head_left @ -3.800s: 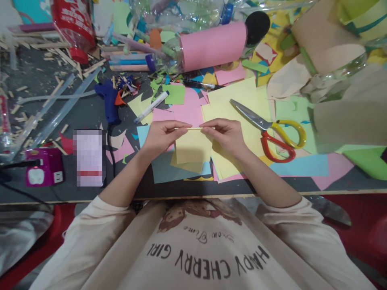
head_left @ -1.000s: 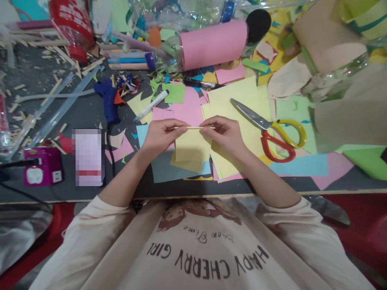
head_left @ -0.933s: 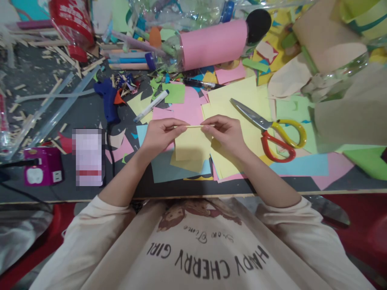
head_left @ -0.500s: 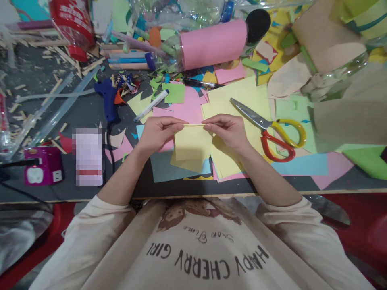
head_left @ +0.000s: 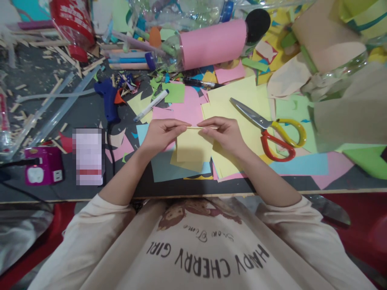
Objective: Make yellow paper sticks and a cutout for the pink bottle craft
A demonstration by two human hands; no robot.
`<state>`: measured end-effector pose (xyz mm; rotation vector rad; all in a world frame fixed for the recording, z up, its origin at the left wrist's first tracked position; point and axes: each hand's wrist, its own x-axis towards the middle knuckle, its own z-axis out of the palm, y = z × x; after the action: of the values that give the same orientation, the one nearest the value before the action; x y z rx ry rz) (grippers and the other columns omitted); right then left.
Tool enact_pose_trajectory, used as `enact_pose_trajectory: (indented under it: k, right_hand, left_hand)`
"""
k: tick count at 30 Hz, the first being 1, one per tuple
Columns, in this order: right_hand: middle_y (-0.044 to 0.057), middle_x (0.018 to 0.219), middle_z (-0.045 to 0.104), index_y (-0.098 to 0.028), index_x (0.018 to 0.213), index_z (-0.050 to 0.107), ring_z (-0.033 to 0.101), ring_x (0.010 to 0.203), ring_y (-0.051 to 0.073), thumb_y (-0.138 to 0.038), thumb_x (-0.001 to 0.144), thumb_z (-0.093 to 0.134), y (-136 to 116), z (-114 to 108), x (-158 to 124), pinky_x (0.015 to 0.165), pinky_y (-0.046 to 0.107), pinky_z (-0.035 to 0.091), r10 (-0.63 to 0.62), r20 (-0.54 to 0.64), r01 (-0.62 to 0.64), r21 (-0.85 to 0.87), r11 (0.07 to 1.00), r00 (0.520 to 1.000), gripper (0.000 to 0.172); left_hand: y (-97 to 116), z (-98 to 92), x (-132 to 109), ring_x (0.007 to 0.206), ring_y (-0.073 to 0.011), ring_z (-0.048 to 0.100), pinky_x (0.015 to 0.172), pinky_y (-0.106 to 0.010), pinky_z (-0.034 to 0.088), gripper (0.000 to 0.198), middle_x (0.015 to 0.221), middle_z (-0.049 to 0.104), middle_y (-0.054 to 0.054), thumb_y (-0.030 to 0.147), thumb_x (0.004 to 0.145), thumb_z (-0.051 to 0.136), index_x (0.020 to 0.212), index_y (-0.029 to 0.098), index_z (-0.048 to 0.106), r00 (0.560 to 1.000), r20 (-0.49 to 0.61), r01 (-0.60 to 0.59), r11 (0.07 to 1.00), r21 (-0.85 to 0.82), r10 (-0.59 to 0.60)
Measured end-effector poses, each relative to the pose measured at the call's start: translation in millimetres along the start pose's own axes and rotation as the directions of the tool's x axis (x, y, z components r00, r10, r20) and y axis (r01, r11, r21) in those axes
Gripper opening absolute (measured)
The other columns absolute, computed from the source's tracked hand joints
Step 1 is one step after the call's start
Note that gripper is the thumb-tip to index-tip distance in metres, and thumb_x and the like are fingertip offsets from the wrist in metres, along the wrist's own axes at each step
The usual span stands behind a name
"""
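Note:
A small yellow paper sheet (head_left: 193, 146) lies on a pile of coloured papers in front of me. Its far edge is rolled or folded into a narrow strip. My left hand (head_left: 161, 135) pinches the left end of that strip with closed fingers. My right hand (head_left: 225, 133) pinches the right end in the same way. Under the sheet lie a blue sheet (head_left: 165, 169) and larger yellow sheets (head_left: 238, 100).
Scissors with red and yellow handles (head_left: 272, 131) lie just right of my right hand. A blue glue gun (head_left: 107, 100), a white marker (head_left: 151, 105), a black pen (head_left: 201, 83) and a pink paper roll (head_left: 213, 43) sit farther back. A purple plug block (head_left: 42, 166) is at the left.
My hands lifted the paper's folded edge slightly and brought it back down; the pinch on both ends has stayed the same.

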<state>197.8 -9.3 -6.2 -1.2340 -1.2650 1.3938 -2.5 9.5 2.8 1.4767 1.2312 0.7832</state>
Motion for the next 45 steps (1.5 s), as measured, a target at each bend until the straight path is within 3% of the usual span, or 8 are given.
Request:
enact_pose_trajectory:
  k: [5, 9, 14, 28, 45]
  right_hand:
    - [0.002, 0.075, 0.074, -0.021, 0.073, 0.076, 0.066, 0.073, 0.015, -0.040, 0.075, 0.074, 1.6, 4.5, -2.8, 0.067, 0.029, 0.051, -0.001, 0.015, 0.002, -0.055, 0.998, 1.000, 0.020]
    - [0.002, 0.076, 0.075, -0.022, 0.073, 0.077, 0.067, 0.073, 0.016, -0.038, 0.073, 0.076, 1.4, 4.9, -3.4, 0.068, 0.030, 0.052, -0.003, 0.016, 0.004, -0.052, 0.999, 1.000, 0.017]
    - [0.002, 0.075, 0.076, -0.022, 0.073, 0.077, 0.067, 0.071, 0.015, -0.038, 0.070, 0.079, 1.5, 5.1, -2.6, 0.066, 0.029, 0.052, 0.005, 0.014, -0.005, 0.000, 1.000, 1.000, 0.016]
    - [0.002, 0.075, 0.076, -0.022, 0.072, 0.076, 0.068, 0.072, 0.015, -0.036, 0.066, 0.081, 0.5, 5.3, -0.9, 0.069, 0.031, 0.056, 0.044, 0.019, -0.046, 0.060, 0.997, 0.999, 0.016]
    - [0.000, 0.072, 0.077, -0.025, 0.068, 0.078, 0.069, 0.069, 0.014, -0.022, 0.064, 0.078, 0.9, 4.7, -1.7, 0.067, 0.030, 0.056, 0.001, -0.002, -0.001, 0.102, 0.995, 1.000, 0.005]
  left_hand:
    - [1.8, 4.4, -4.9, 0.057, -0.0103, 0.057, 0.051, -0.020, 0.042, 0.039, 0.066, 0.071, -0.004, 0.049, 0.074, 0.068, 0.085, 0.013, 0.079, 0.997, 0.069, 0.042, 0.999, -0.033, -0.039]
    - [4.8, 4.5, -6.4, 0.059, -0.0116, 0.059, 0.051, -0.020, 0.041, 0.038, 0.063, 0.069, -0.003, 0.049, 0.079, 0.063, 0.084, 0.014, 0.078, 0.992, 0.106, 0.063, 0.998, 0.005, -0.064]
    - [5.7, 4.2, -6.1, 0.064, -0.0129, 0.061, 0.053, -0.019, 0.042, 0.040, 0.070, 0.072, -0.004, 0.052, 0.080, 0.062, 0.085, 0.015, 0.079, 0.994, 0.102, 0.047, 0.998, 0.037, -0.050]
    - [5.8, 4.8, -7.5, 0.057, -0.0132, 0.060, 0.048, -0.020, 0.039, 0.032, 0.052, 0.063, -0.001, 0.045, 0.081, 0.064, 0.090, 0.018, 0.079, 0.995, 0.095, 0.037, 0.998, 0.051, -0.041]
    - [9.0, 5.4, -7.8, 0.066, -0.0133, 0.065, 0.053, -0.020, 0.044, 0.022, 0.065, 0.071, -0.002, 0.036, 0.078, 0.067, 0.087, 0.019, 0.079, 0.996, 0.089, 0.023, 0.999, -0.030, -0.020]
